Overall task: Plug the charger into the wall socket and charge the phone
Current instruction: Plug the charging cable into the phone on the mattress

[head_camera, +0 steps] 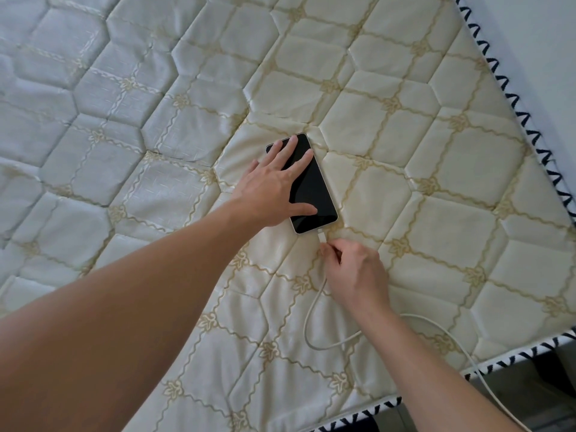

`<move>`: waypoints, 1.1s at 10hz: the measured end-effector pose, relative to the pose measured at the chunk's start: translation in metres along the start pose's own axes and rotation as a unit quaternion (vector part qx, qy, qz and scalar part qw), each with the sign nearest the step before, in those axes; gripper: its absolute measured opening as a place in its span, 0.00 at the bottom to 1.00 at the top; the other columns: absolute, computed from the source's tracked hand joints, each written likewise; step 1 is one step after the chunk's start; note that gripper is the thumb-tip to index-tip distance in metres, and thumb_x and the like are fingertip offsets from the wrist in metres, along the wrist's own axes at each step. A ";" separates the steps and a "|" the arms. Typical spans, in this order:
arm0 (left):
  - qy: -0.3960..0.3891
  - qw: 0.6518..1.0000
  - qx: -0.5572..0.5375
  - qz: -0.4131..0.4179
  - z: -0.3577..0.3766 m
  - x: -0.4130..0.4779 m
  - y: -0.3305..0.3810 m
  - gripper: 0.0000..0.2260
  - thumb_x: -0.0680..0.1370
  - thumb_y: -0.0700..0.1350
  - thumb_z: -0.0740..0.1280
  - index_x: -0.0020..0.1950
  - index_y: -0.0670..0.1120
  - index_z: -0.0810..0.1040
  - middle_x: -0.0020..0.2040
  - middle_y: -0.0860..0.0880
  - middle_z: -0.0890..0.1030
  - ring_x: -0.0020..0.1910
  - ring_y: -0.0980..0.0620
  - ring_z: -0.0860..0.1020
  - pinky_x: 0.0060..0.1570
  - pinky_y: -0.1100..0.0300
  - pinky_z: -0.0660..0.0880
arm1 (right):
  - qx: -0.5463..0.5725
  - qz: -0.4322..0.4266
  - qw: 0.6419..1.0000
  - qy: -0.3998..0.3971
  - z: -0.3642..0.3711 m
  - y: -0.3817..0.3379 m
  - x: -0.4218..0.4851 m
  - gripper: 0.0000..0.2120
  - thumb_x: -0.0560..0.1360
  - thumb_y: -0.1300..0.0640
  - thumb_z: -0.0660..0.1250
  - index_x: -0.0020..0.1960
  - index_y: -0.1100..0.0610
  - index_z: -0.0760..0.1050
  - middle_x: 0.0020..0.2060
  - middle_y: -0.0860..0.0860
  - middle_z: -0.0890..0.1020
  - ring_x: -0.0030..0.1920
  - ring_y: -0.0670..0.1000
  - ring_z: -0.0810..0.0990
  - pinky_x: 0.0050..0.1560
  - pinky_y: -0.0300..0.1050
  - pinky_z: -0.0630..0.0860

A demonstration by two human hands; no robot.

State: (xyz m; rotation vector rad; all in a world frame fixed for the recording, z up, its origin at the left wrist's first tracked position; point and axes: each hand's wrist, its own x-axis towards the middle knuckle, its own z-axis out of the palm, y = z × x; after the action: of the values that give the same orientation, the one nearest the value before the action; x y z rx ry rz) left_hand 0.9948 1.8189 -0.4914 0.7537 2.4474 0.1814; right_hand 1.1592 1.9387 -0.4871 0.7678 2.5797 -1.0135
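Note:
A phone (310, 190) with a dark screen and pale frame lies face up on the quilted mattress (436, 151). My left hand (274, 185) rests flat on the phone's left side, fingers spread over the screen. A white charging cable (308, 322) has its plug (321, 236) at the phone's bottom edge. My right hand (352, 272) pinches the cable just below the plug. The cable loops under my right forearm and runs off the mattress at the lower right. The wall socket and charger brick are out of view.
The cream mattress fills the view. Its black-and-white trimmed edge (530, 126) runs along the right and bottom right. A pale wall (545, 42) stands beyond the right edge, and a dark floor (530, 391) shows at the bottom right corner.

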 end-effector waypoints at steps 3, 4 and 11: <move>-0.004 1.000 0.015 0.002 -0.002 0.001 0.001 0.45 0.73 0.68 0.66 0.81 0.59 0.43 0.82 0.52 0.38 0.80 0.49 0.38 0.78 0.43 0.50 | -0.005 -0.001 0.999 0.039 0.009 -0.002 -0.001 0.16 0.79 0.50 0.60 0.34 0.55 0.70 0.33 0.53 0.80 0.36 0.60 0.77 0.34 0.51 0.73; -0.001 1.000 0.012 0.003 -0.001 0.001 0.002 0.46 0.73 0.68 0.67 0.81 0.59 0.43 0.82 0.52 0.38 0.80 0.49 0.38 0.78 0.43 0.50 | -0.015 -0.024 0.999 0.035 0.010 -0.001 -0.001 0.15 0.79 0.51 0.61 0.35 0.55 0.70 0.34 0.53 0.80 0.35 0.59 0.76 0.34 0.48 0.69; 0.008 1.000 0.024 0.009 0.002 -0.001 0.004 0.45 0.74 0.68 0.65 0.81 0.58 0.42 0.82 0.51 0.37 0.80 0.48 0.37 0.78 0.42 0.48 | -0.119 -0.068 0.989 -0.051 0.006 -0.003 0.013 0.10 0.82 0.53 0.52 0.52 0.57 0.70 0.46 0.56 0.81 0.48 0.62 0.79 0.40 0.50 0.67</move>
State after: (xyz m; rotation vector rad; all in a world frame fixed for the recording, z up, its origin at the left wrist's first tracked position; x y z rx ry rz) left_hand 0.9987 1.8215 -0.4918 0.7983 2.4675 0.1365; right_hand 1.1467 1.9376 -0.4951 0.4721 2.6288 -0.7398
